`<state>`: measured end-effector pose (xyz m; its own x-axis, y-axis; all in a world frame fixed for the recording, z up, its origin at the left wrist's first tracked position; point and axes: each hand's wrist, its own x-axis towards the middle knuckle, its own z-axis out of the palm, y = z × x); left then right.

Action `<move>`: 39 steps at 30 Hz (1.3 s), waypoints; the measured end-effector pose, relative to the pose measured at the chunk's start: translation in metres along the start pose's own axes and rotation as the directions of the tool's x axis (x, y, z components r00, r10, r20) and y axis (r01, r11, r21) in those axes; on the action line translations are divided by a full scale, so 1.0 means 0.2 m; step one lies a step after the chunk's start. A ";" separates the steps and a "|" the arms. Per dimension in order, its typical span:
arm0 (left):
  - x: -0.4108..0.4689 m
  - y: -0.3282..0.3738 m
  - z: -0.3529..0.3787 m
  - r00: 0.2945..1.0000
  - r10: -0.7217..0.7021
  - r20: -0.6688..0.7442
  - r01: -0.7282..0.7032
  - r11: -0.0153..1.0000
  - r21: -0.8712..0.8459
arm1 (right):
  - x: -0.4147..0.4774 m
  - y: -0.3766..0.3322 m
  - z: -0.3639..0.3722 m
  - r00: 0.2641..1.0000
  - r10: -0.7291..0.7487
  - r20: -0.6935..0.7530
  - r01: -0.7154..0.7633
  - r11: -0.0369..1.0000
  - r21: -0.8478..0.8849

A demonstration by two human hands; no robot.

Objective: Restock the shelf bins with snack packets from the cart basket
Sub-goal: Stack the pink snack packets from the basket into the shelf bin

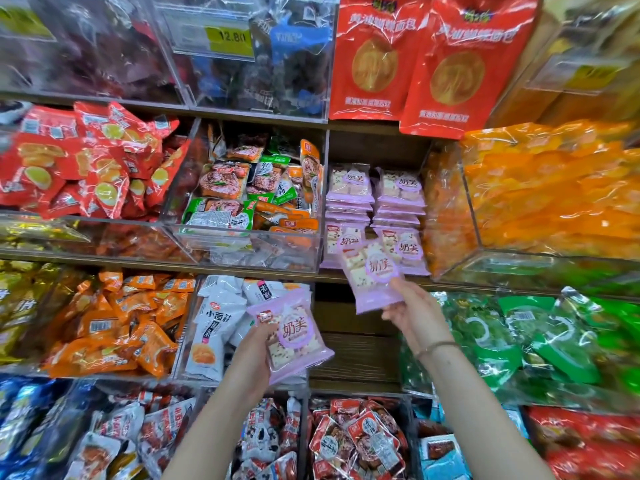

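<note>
My left hand (254, 355) grips a lilac snack packet (292, 336) in front of the lower shelf, tilted, its label facing me. My right hand (412, 315) pinches the bottom corner of a second lilac packet (372, 277) and holds it up at the front of the shelf slot where two stacks of the same lilac packets (375, 195) lie, with two more standing in front. The cart basket is not in view.
Clear acrylic bins crowd the shelves: red packets (86, 161) at left, green and orange meat snacks (249, 188) in the centre, orange strips (554, 192) at right, green packets (540, 337) below. Large red bags (426, 60) hang above. A bare wooden slot (353, 348) lies below the lilac stacks.
</note>
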<state>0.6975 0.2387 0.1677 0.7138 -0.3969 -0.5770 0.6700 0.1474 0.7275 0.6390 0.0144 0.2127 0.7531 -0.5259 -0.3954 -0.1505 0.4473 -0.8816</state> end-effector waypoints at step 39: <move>0.06 -0.32 -0.04 0.719 0.461 0.521 -0.374 -0.376 0.848 | -0.06 -0.02 -0.24 0.998 0.049 0.048 -0.045 0.996 -0.082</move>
<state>0.6651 0.2306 0.1112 0.7156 -0.6892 0.1137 -0.6912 -0.6754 0.2570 0.5997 -0.0162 0.2091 0.7746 -0.4683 -0.4250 -0.2357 0.4098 -0.8812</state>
